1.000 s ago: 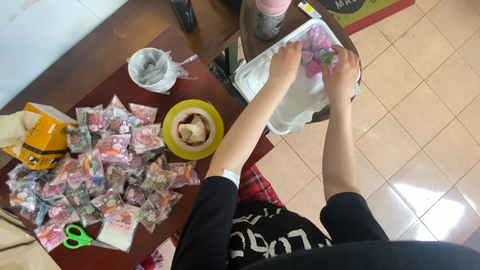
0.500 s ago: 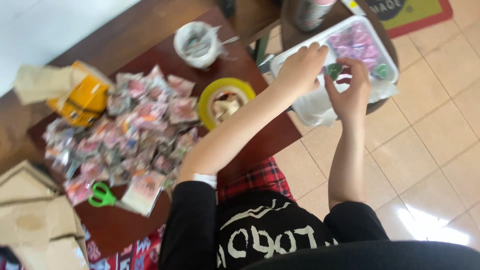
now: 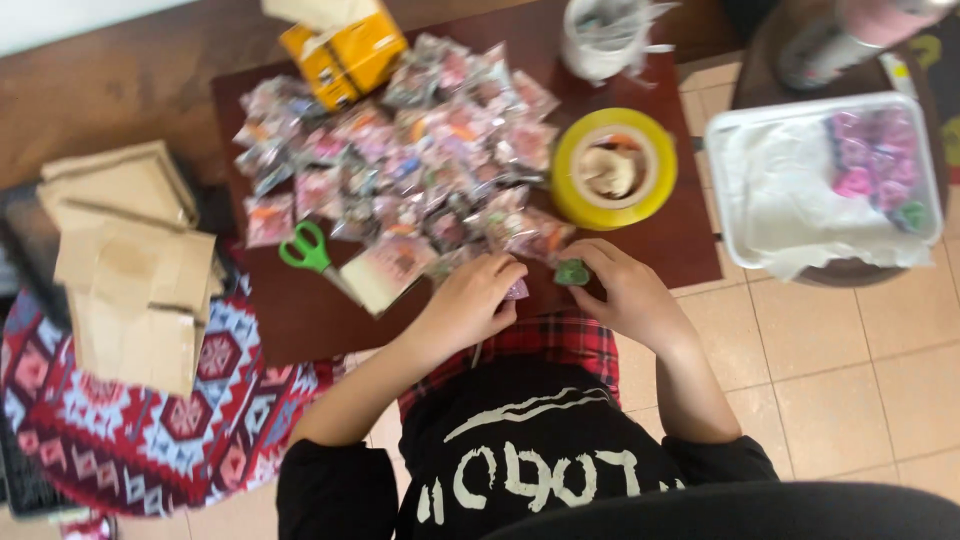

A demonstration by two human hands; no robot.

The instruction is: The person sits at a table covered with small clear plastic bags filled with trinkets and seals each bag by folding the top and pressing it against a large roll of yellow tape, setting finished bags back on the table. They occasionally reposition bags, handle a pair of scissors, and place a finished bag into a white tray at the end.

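Right hand (image 3: 625, 290) grasps a small green piece (image 3: 572, 271); left hand (image 3: 480, 295) pinches a pink one (image 3: 517, 290); many filled packets (image 3: 420, 150) lie beyond them.

Both hands rest at the near edge of the dark red table (image 3: 300, 320). The right hand (image 3: 625, 290) pinches a small green piece (image 3: 572, 271) in its fingers (image 3: 596, 258), while the left hand (image 3: 470, 300) closes on a small purple piece (image 3: 517, 290). Just beyond them lies a heap of clear packets (image 3: 420, 150), with green-handled scissors (image 3: 305, 247) on its left edge and a yellow tape roll (image 3: 615, 168) to its right. A white tray (image 3: 800, 190) with pink and purple pieces sits well apart on the right. Folded cardboard (image 3: 130, 260) lies at the left.
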